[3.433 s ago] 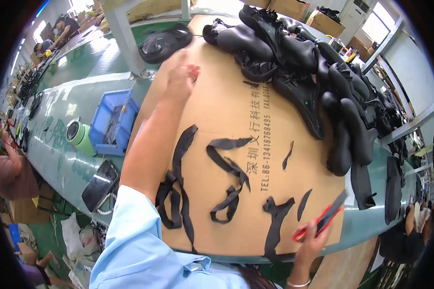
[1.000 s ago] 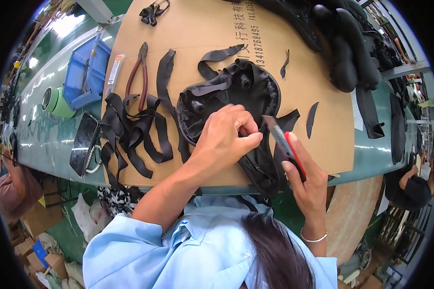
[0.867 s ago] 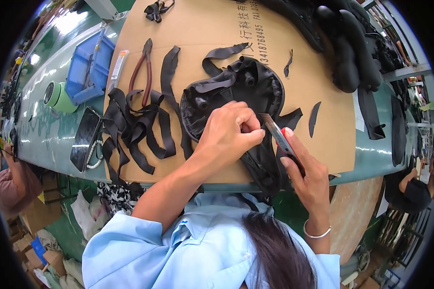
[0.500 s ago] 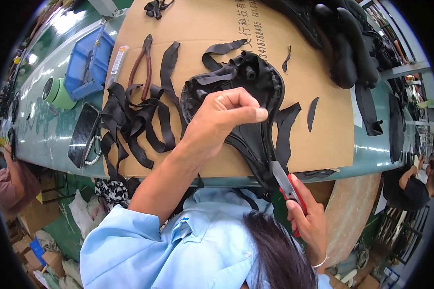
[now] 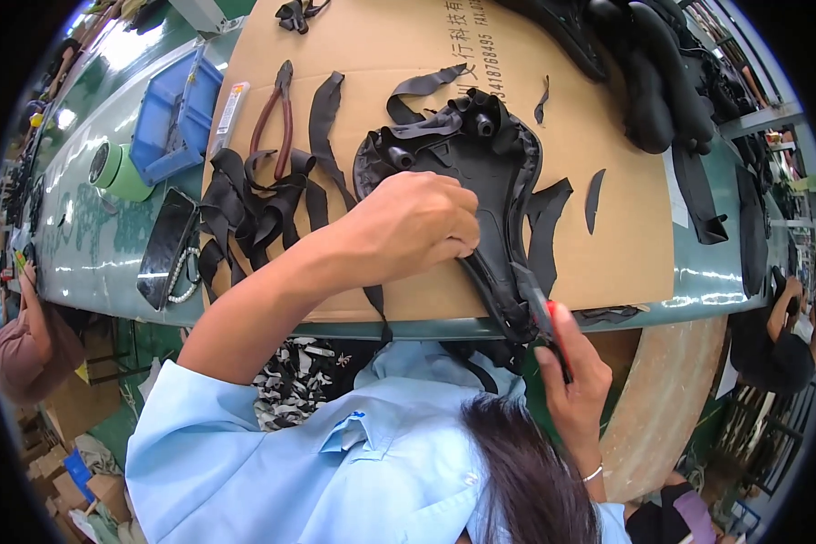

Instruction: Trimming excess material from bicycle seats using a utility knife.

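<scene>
An upturned black bicycle saddle [image 5: 491, 195] lies on the cardboard, its narrow nose pointing toward me at the table edge. My left hand [image 5: 417, 222] is closed above the saddle's left side, fingertips pinched at its rim. What they grip, if anything, is hidden. A red utility knife [image 5: 537, 303] is wrapped in my right hand [image 5: 578, 376], its blade against or very close to the right edge of the nose. Beside the saddle lies a black cut strip [image 5: 546, 222]. Another thin black strip [image 5: 377, 304] hangs over the table edge below my left forearm.
Left of the saddle are red-handled pliers [image 5: 285, 118], tangled black strips [image 5: 231, 195], a phone [image 5: 166, 249], a blue bin [image 5: 145, 127] and a green tape roll [image 5: 122, 172]. More black saddles [image 5: 648, 100] are piled at the back right. Other people sit at both sides.
My left hand has come down from a raised pinch to the saddle's rim. The knife blade has shifted slightly up along the nose, and the handle has tilted.
</scene>
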`<state>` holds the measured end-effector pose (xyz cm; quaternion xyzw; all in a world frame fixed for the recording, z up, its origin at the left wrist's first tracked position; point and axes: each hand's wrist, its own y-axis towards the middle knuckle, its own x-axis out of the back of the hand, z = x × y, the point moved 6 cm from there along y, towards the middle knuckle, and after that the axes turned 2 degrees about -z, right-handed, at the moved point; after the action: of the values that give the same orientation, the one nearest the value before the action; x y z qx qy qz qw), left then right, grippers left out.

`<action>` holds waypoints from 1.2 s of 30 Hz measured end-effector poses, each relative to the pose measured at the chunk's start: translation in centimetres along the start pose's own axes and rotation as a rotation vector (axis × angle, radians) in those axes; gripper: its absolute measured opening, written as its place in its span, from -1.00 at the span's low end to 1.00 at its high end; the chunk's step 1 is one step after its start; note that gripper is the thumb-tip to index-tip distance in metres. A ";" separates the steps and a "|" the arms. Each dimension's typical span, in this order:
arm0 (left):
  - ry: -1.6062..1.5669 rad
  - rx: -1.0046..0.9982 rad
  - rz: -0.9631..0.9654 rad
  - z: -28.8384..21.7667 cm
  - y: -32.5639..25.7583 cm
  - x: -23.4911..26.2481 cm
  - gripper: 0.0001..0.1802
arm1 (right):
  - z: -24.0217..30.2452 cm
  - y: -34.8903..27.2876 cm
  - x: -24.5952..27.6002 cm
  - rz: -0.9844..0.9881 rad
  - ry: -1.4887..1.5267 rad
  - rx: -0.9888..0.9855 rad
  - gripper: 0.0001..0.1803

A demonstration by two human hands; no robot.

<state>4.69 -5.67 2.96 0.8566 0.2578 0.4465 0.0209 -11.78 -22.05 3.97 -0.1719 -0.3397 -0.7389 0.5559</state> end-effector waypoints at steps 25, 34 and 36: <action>-0.408 0.503 0.064 1.5 4.6 -3.7 -0.84 | -2.3 0.9 0.6 0.140 0.593 -0.706 -0.41; -0.912 0.651 -0.057 3.6 4.5 -3.8 -0.87 | 1.7 0.2 -4.4 0.371 0.774 -0.911 -0.40; -1.090 0.665 -0.123 3.4 4.5 -3.2 -0.87 | 2.9 0.7 -4.4 0.488 0.722 -0.760 -0.40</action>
<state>7.75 -10.36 -0.35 0.9050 0.3837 -0.1588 -0.0922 -10.07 -17.05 3.48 -0.1697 0.2102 -0.6712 0.6903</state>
